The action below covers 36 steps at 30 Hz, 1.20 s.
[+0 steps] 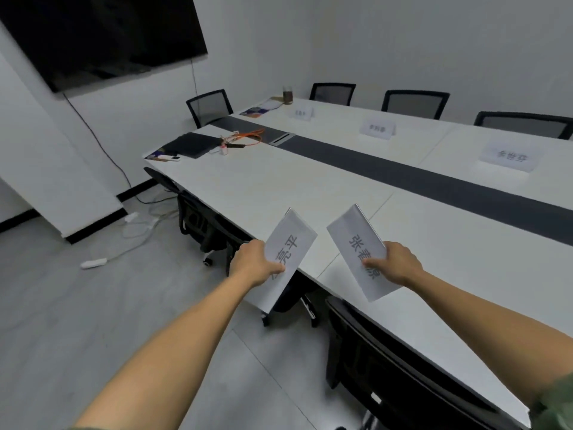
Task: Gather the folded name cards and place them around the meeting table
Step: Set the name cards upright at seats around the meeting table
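My left hand (252, 262) grips a folded white name card (290, 240) held over the near edge of the long white meeting table (279, 187). My right hand (398, 263) pinches a second folded name card (356, 240), thumb on its printed face, just above the tabletop. Three name cards stand along the far side: one far back (304, 113), one in the middle (377, 129), one at the right (510, 156). Both held cards show dark printed characters.
A dark strip (418, 172) runs down the table's middle. A dark folder (189, 144), orange cable (248, 136) and a cup (287, 95) lie at the far end. Black chairs (412, 103) line both sides; one (387, 367) is tucked in below my right arm. Floor cables (136, 225) trail at the left.
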Motion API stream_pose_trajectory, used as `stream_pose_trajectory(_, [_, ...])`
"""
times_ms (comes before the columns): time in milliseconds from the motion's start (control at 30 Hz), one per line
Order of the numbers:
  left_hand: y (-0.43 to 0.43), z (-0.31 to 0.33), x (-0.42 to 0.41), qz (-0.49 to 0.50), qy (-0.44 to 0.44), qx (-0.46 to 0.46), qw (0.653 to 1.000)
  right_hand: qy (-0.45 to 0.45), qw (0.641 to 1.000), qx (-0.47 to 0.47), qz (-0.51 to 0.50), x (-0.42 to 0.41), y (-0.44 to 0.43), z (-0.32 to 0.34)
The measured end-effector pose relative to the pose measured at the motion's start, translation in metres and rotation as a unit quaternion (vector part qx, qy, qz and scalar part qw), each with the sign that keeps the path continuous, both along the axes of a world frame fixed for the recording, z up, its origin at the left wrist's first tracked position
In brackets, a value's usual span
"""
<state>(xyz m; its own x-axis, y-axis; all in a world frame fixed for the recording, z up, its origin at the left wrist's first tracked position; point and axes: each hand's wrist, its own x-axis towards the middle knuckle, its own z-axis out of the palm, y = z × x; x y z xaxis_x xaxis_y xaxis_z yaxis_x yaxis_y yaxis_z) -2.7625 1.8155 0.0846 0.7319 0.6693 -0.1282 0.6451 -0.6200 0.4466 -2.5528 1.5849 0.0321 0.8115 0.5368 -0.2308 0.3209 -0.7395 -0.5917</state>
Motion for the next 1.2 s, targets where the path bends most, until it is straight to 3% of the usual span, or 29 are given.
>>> stream_pose_trajectory(533, [0.168,-0.047,0.230,-0.173,0.095,0.004,0.980,0.048,0.984,-0.067,-0.156,0.134,0.069,-0.047])
stream_pose_trajectory(833, [0.216,-0.100,0.374,-0.336,0.184,0.024,0.923,0.101,0.932,-0.158,-0.310,0.174,0.078,-0.085])
stream_pose_trajectory(1033, [0.207,-0.131,0.431,-0.417,0.228,0.068,0.877,0.131,0.907,-0.210,-0.340,0.178,0.062,-0.099])
stream_pose_trajectory(1200, [0.201,-0.157,0.467,-0.438,0.231,0.077,0.865,0.149,0.899,-0.204,-0.358,0.198,0.048,-0.120])
